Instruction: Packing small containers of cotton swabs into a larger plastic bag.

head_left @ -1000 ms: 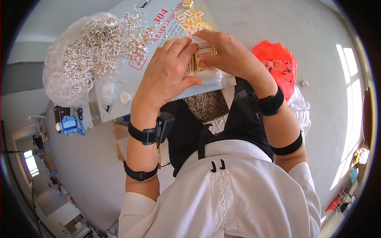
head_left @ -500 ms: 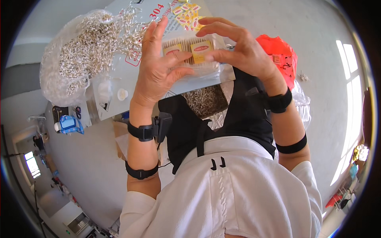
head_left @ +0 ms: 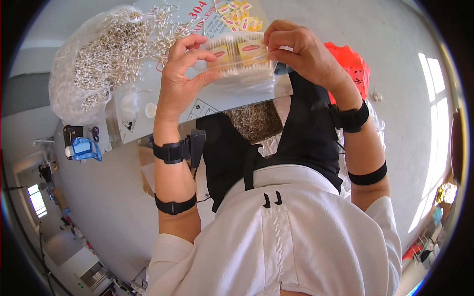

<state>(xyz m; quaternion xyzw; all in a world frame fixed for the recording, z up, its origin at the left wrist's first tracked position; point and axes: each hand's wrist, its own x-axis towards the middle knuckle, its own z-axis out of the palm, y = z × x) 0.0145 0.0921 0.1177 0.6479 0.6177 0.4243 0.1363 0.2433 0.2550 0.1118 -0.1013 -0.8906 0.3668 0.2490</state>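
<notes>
A clear plastic bag (head_left: 249, 85) of cotton swabs (head_left: 232, 48) lies at the table's near edge. Two yellow cards with red ovals sit on the swabs: a left card (head_left: 218, 55) and a right card (head_left: 252, 52). My left hand (head_left: 180, 76) is bent round the bag's left side, its fingertips and thumb on the clear plastic. At the opposite side, my right hand (head_left: 302, 53) pinches the plastic edge between thumb and fingers. Part of the plastic edge is hidden behind the fingers.
A large clear bag of loose cotton swabs (head_left: 86, 74) spills onto the table (head_left: 143, 116) at left. Several small yellow cards (head_left: 239, 16) lie beyond the pack. A red plastic bag (head_left: 353, 66) is at right. Below the table edge stands a box of swabs (head_left: 254, 121).
My hands have moved apart to the sides of the pack, from over the cards. Both now grip the plastic; the right hand's fingers have closed into a pinch.
</notes>
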